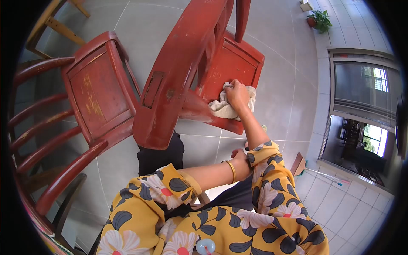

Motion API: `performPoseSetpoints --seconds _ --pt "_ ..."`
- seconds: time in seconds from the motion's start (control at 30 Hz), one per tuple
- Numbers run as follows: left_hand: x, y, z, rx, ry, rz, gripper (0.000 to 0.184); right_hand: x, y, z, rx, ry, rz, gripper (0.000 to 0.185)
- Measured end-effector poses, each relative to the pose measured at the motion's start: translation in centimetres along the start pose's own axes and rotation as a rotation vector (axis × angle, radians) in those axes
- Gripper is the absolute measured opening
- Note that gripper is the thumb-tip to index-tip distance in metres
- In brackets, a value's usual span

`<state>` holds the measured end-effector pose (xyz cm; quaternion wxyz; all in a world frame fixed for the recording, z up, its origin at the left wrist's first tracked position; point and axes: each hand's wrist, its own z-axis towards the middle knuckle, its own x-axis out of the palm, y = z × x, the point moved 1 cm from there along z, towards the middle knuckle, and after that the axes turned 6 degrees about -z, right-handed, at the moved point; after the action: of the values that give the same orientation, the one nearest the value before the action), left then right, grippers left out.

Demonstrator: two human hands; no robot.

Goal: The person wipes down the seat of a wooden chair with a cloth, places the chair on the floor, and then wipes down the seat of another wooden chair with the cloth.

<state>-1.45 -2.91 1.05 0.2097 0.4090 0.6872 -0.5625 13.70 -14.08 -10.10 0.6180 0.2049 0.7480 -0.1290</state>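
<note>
My right hand point(239, 95) is closed on a crumpled off-white cloth point(225, 109), which it presses against the seat point(231, 63) of a red wooden chair. The chair's broad curved top rail point(170, 89) rises close in front of me, its paint scuffed, with a rectangular mark near one end. My left hand point(242, 164) lies near my lap, beside my right forearm, with a gold bangle point(232, 171) at its wrist. Part of that hand is covered by my right sleeve, and most of its fingers are hidden.
A second red chair point(100, 91), with worn paint, stands at the left. A wooden stool point(53, 25) is at the upper left. To the right are a broom point(299, 165), a glass-fronted cabinet point(361, 97) and a potted plant point(321, 21). Grey tiles point(280, 25) cover the floor.
</note>
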Motion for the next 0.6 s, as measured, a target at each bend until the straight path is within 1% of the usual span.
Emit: performPoseSetpoints --seconds 0.03,0.07,0.1,0.17,0.2,0.27,0.37,0.43,0.47,0.5,0.57,0.6 --pt "0.2 0.1 0.2 -0.033 -0.03 0.008 0.047 0.0 -0.3 0.8 0.004 -0.04 0.057 0.029" --pt "1.5 0.4 0.5 -0.044 -0.201 0.076 0.044 -0.1 -0.7 2.1 0.043 -0.088 0.04 0.029" --pt "1.5 0.6 0.7 -0.047 -0.196 0.075 0.044 -0.3 -0.8 3.6 0.043 -0.086 0.045 0.029" --pt "0.9 0.9 0.8 -0.116 -0.184 0.075 0.04 -0.8 -1.3 6.5 0.182 -0.142 0.054 0.031" --pt "0.5 0.9 0.1 -0.108 -0.232 0.096 0.035 -0.8 -1.8 7.9 0.181 -0.138 0.058 0.031" --pt "-0.5 0.9 -0.4 -0.119 -0.223 0.071 0.032 -1.0 -2.8 10.7 0.258 -0.135 0.058 0.033" --pt "0.3 1.5 -0.3 -0.139 -0.259 0.068 0.027 -1.7 -2.9 12.6 0.277 -0.117 0.098 0.034" --pt "0.4 1.7 0.0 -0.06 -0.28 -0.069 0.025 -1.6 -2.5 11.3 0.296 -0.103 0.095 0.034" --pt "0.1 1.6 0.3 -0.079 -0.189 -0.034 0.028 -1.4 -2.2 10.3 0.265 -0.108 0.082 0.034" --pt "0.0 1.5 0.2 -0.076 -0.192 -0.029 0.028 -1.3 -1.8 9.2 0.231 -0.113 0.068 0.034" --pt "0.1 0.6 -0.4 -0.112 -0.241 0.021 0.024 -0.6 -1.0 5.5 0.134 -0.092 0.042 0.032" --pt "0.6 0.8 -0.4 -0.037 -0.303 0.034 0.023 -0.4 -0.6 3.5 0.097 -0.055 0.078 0.032"
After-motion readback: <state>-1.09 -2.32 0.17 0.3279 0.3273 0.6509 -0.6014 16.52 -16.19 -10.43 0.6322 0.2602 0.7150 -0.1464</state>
